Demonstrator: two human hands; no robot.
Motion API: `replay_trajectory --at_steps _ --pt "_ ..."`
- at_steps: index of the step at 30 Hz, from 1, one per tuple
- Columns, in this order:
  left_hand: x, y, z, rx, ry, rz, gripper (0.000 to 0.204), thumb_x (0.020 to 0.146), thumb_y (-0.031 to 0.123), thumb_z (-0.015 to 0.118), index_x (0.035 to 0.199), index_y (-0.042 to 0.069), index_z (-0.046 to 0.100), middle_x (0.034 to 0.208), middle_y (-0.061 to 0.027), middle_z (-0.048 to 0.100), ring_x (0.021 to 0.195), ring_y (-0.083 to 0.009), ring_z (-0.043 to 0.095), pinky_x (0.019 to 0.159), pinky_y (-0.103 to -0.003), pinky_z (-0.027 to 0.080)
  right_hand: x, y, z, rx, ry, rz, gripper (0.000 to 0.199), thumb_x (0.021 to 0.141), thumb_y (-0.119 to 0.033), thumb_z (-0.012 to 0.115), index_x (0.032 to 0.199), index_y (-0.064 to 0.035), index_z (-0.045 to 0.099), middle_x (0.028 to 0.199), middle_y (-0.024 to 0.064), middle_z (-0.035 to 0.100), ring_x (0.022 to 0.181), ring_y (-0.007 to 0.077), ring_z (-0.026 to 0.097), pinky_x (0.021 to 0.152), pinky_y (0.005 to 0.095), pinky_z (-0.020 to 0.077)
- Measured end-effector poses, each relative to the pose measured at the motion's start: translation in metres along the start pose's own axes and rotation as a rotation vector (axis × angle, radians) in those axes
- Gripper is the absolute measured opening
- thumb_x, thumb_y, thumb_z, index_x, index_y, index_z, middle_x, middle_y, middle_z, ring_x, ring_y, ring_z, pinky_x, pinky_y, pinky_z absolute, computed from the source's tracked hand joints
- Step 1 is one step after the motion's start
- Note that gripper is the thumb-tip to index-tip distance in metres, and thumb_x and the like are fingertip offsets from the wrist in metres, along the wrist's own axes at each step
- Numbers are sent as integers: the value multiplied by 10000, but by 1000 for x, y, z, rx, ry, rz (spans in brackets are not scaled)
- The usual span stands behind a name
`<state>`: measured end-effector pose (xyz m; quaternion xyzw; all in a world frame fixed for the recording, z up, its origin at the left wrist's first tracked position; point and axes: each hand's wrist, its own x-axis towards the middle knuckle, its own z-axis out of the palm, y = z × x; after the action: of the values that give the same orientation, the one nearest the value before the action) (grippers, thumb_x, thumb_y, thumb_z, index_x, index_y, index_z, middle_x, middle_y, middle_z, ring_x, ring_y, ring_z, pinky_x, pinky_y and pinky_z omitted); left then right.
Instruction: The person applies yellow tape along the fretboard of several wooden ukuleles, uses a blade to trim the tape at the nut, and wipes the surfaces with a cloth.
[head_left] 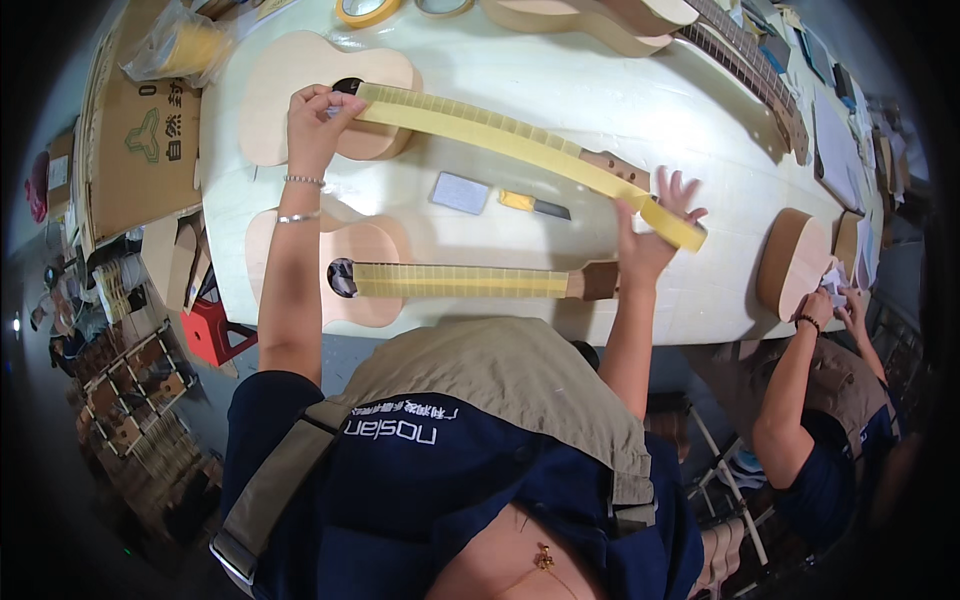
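Your left hand (312, 128) fingers pinch yellow tape (480, 128) onto a small guitar's (290, 70) neck; your right hand (655, 228), fingers spread, holds the tape roll (672, 224).

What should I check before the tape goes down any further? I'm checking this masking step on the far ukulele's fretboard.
1. Left hand pins the tape's start at the sound hole end of the far ukulele: ok.
2. Right hand holds the tape roll past the headstock: ok.
3. Tape strip stretched taut along the neck: ok.
4. Tape fully covers the fretboard width: cannot tell.
5. Utility knife lies within reach on the table: ok.
6. Near ukulele already taped, apart from the far one: ok.
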<state>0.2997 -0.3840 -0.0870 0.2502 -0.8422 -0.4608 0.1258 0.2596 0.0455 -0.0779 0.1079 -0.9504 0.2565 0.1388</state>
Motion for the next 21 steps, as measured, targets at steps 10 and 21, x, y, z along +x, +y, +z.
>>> replay_trajectory --at_steps 10,21 --pt "13 15 -5 258 -94 90 190 696 221 795 802 78 730 937 -40 522 862 -142 511 709 -252 469 3 -5 16 350 -93 370 935 850 -211 655 1440 41 -25 1012 142 665 1025 207 619 933 289 425" --pt "-9 13 4 439 248 221 546 706 239 789 1139 20 539 1114 -88 565 958 -206 541 876 -341 429 4 -5 19 360 10 409 975 810 -204 703 1449 45 9 846 76 654 763 134 596 727 253 478"
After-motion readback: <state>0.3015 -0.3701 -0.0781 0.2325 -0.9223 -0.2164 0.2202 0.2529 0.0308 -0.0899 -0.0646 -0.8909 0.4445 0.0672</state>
